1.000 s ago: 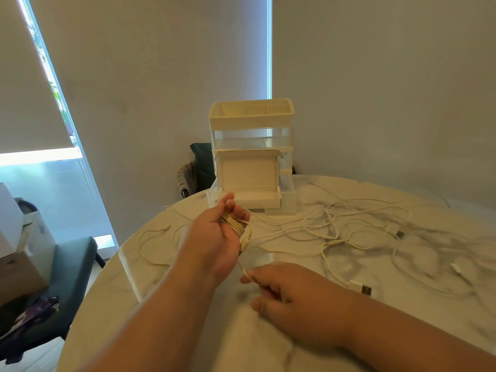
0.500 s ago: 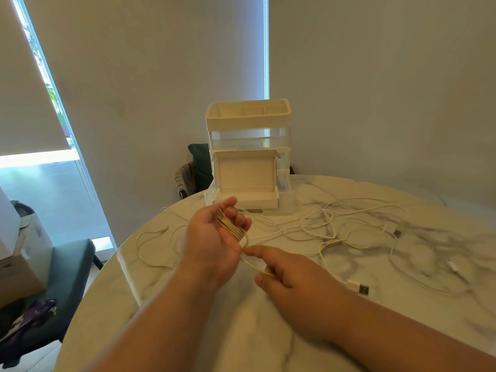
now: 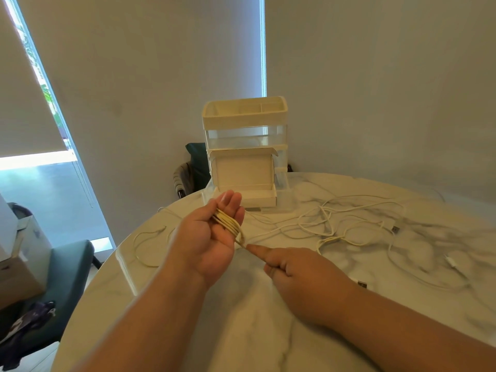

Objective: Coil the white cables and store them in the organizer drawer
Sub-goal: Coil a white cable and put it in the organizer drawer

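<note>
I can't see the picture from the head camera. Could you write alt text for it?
A person's left hand, palm up, carries a white cable looped around its straight fingers, while the right hand touches the trailing strand with its forefinger. More loose cables sprawl over the marble table, and a cream organizer stands behind, an open-lidded box before it.

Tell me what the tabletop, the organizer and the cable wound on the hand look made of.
The tabletop: marble or marble-look stone, polished; grey veining, window glare on it. The organizer: plastic, matte cream top tray, with a clear glossy middle tier, likely acrylic. The cable wound round the left hand: flexible rubbery plastic jacket, off-white, matte; it bends into tight loops. None is certain from looks.
</note>
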Tool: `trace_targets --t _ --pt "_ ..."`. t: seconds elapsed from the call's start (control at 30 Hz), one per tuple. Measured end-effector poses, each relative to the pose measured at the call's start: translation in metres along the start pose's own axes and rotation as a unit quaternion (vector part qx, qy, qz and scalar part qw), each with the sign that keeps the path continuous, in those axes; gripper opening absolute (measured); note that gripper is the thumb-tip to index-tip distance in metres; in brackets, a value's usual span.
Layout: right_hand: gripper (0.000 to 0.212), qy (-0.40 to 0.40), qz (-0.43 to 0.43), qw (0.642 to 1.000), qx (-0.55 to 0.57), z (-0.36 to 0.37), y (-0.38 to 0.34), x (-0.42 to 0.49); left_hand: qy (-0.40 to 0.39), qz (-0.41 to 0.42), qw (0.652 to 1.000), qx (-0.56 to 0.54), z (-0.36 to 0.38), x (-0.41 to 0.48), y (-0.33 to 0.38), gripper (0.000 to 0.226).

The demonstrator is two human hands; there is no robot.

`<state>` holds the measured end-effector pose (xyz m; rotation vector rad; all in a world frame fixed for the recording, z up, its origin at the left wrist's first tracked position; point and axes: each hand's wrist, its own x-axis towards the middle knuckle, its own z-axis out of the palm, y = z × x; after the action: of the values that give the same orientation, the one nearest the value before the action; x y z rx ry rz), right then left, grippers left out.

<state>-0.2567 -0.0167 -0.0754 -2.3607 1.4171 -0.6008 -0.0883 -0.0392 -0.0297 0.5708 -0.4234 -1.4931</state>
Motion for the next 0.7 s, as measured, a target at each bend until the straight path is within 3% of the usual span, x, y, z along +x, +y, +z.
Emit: trace_targets --t 0.2,0.43,0.7 --pt "0.035 0.008 -0.011 1.000 0.020 -0.001 -0.003 0.001 0.008 0.009 1.000 0.006 0.001 0.001 0.001 0.025" --pt "0.049 0.011 -0.042 0.996 0.074 0.002 -0.009 -0.003 -0.029 0.031 0.998 0.046 -0.006 0.008 -0.008 0.032" --pt "0.012 0.056 -0.015 0.997 0.054 -0.001 -0.016 -0.005 0.014 0.101 0.987 0.120 -0.001 0.009 -0.018 0.022"
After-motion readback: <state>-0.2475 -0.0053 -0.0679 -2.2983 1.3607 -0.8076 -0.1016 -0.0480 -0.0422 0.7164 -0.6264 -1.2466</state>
